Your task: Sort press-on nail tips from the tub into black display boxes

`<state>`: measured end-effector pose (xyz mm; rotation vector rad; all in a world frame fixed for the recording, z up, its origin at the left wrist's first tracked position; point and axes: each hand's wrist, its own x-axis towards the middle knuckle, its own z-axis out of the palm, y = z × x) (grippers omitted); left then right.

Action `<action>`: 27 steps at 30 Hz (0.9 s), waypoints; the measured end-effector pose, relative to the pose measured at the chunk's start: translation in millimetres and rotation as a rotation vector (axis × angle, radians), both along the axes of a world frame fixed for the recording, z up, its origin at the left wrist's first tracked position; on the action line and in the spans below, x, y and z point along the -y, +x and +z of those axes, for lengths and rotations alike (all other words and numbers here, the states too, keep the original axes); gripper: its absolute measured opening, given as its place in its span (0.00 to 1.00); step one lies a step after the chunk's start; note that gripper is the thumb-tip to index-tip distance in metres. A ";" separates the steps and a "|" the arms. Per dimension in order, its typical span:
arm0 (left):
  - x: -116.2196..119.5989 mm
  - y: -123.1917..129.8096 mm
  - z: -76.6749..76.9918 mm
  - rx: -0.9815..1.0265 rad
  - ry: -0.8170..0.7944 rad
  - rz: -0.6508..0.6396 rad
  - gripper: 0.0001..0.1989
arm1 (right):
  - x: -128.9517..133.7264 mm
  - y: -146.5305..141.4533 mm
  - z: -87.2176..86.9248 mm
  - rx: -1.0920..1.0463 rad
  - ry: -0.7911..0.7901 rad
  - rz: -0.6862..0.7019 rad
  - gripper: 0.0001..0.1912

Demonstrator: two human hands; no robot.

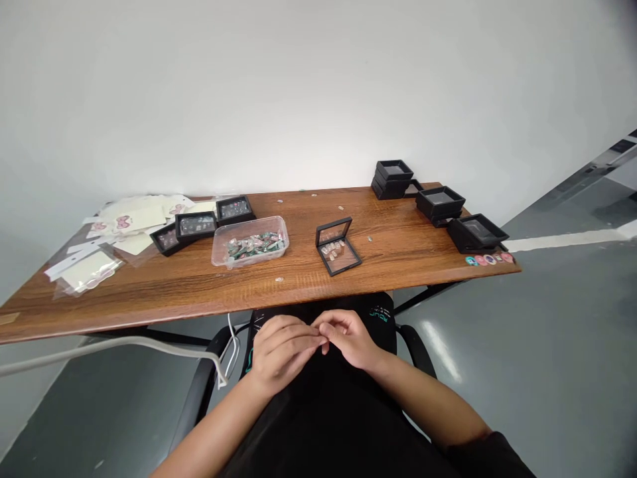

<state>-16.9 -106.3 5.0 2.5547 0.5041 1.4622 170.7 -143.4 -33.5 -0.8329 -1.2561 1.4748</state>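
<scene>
My left hand (pixel 283 346) and my right hand (pixel 351 338) meet over my lap, just in front of the table edge. The fingertips of both are pinched together and touch; whatever lies between them is too small or hidden to make out. Beyond them on the table stands an open black display case (pixel 343 263) with a clear window in its raised lid. Several small pale press-on nails (pixel 332 248) sit inside it in rows. To its left is a clear plastic tub (pixel 217 247) holding a heap of small green, pink and clear pieces.
Black cases with small pieces (pixel 195 226) stand left of the tub, beside cards and clear sleeves (pixel 134 218). Stacked black cases (pixel 392 178) and more black cases (pixel 478 232) line the right side. Round stickers (pixel 490 259) mark the right edge. A white cable (pixel 149 341) hangs at left.
</scene>
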 end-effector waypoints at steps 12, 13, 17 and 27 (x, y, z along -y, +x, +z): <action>-12.2 1.2 -14.4 0.003 0.007 0.113 0.06 | 2.4 -11.8 0.1 0.123 0.100 -0.265 0.19; -12.8 1.4 -14.3 0.003 0.005 0.109 0.05 | 2.0 -12.1 -0.3 0.133 0.100 -0.263 0.19; -14.2 0.9 -14.4 0.034 0.010 0.073 0.03 | 2.3 -11.4 2.5 0.199 0.124 -0.232 0.19; -31.0 3.6 -5.7 -0.059 -0.037 0.105 0.03 | -1.3 28.7 45.1 0.536 0.373 -0.483 0.13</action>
